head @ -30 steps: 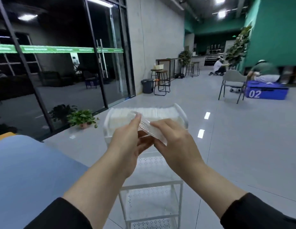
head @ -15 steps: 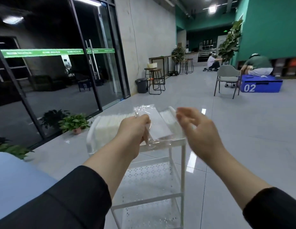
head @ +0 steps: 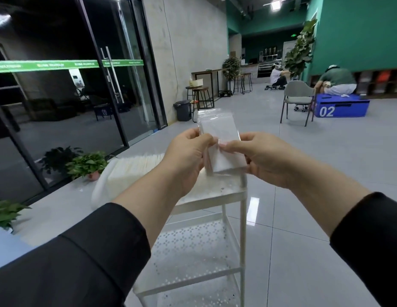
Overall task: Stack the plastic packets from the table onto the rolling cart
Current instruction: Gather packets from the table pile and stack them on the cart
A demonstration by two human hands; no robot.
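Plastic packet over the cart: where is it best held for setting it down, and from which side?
The plastic packet is flat, thin and upright, tilted slightly, so its lower side edges suit a pinch. The left hand grips its left edge and the right hand its right, each from its own side. That probably keeps the limp film from folding above the cart.

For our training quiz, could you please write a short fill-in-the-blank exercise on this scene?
1. The clear plastic packet is held by ____ hands.
2. The white metal rolling cart stands directly ____ the held packet.
3. The blue box on the floor reads ____.
4. The row of white packets lies on the cart's ____ shelf.

Missing: both; below; 02; top
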